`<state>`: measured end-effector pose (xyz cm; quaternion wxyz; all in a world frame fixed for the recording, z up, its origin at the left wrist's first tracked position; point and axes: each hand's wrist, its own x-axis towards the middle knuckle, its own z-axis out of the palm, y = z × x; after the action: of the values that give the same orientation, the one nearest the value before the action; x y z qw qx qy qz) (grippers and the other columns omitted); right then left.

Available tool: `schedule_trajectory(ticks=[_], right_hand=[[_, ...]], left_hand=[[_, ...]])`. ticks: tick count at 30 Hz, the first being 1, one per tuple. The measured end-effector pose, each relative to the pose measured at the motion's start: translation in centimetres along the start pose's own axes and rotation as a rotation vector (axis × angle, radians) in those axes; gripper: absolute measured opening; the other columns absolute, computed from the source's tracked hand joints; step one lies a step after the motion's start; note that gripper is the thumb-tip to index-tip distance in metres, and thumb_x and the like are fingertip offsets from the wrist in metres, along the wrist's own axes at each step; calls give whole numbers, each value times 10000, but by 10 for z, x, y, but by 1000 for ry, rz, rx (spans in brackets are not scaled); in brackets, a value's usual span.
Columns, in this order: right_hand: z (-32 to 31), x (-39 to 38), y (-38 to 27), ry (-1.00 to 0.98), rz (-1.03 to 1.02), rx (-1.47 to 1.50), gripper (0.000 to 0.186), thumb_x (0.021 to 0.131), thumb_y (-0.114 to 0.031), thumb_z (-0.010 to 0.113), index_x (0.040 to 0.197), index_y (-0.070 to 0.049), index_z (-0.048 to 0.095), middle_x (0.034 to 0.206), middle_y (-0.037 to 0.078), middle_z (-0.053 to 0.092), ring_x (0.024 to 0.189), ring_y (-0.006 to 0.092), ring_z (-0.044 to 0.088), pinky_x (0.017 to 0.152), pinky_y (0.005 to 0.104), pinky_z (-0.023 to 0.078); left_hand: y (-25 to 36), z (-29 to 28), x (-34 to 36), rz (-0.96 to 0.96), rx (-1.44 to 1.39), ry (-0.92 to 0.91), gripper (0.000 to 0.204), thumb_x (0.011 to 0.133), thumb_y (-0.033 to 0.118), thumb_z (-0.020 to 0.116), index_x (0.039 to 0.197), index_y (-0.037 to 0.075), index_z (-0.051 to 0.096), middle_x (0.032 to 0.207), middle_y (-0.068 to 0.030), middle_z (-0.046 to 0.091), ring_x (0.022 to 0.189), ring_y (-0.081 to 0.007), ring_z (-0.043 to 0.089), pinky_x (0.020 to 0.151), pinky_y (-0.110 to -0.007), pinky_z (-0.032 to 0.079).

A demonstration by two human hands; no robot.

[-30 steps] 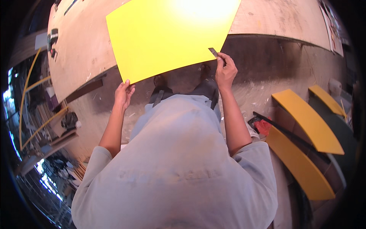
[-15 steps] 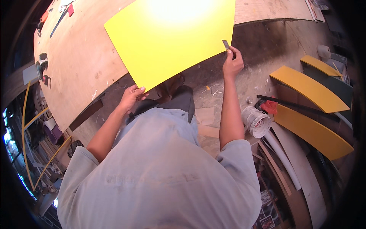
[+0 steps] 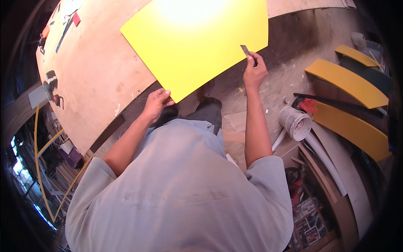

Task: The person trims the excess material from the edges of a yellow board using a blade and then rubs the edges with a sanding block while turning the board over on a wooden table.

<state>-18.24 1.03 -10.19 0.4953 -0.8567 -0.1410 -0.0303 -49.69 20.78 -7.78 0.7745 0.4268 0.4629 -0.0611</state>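
A large bright yellow sheet (image 3: 197,50) rests partly on the wooden table and juts out toward me, its far part washed out by glare. My left hand (image 3: 157,103) is closed on the sheet's near corner, thumb on top. My right hand (image 3: 255,74) pinches a short grey cutter blade (image 3: 244,50) between thumb and fingers. The blade points up and slightly left, over the sheet near its right front edge. Whether it touches the sheet, I cannot tell.
On the plywood table (image 3: 96,71) a cordless drill (image 3: 51,86) lies at the left edge. To the right are a whitish bucket (image 3: 296,124), a red bag (image 3: 308,105) and curved yellow panels (image 3: 346,82). A thin yellow frame (image 3: 37,155) stands at the left.
My right hand and the blade have moved a little left along the sheet, inward from its right corner. My left hand keeps hold of the near corner. The view has shifted slightly.
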Motion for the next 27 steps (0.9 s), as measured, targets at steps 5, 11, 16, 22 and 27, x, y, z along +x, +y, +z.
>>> schedule_trajectory(ticks=[5,11,16,22,27], right_hand=[[23,-75,-37,12,-13,-45,136,907,-68,635,998,-23,726,963,138,729,921,322,694,816,399,538],[54,-169,-79,56,41,-30,133,905,-52,635,1000,-32,726,952,144,722,915,331,682,814,419,534],[75,-232,-115,97,88,-62,135,913,-51,624,1002,-37,724,955,135,721,939,339,673,820,434,530],[92,-268,-127,157,122,-40,133,914,-54,624,999,-44,726,963,134,724,933,340,673,817,436,530],[94,-270,-129,196,170,-22,136,918,-74,624,1002,-41,725,966,135,727,928,338,678,814,437,531]], left_hand=[[8,-11,4,-37,53,-126,371,1073,260,499,1299,-27,566,1203,-90,671,1065,-162,644,974,-328,509],[21,-27,9,-57,127,-329,380,1051,110,417,1389,-49,490,1336,-162,612,1201,-216,607,1005,-323,481],[22,-35,15,-42,217,-408,396,1029,45,391,1409,-50,450,1423,-179,565,1314,-230,546,1024,-305,447],[23,-43,12,-67,196,-452,480,951,-43,357,1422,-29,445,1419,-157,558,1301,-216,538,1009,-295,456],[24,-45,11,-61,225,-442,552,889,-67,353,1431,-31,444,1415,-144,557,1241,-188,563,955,-289,483]])
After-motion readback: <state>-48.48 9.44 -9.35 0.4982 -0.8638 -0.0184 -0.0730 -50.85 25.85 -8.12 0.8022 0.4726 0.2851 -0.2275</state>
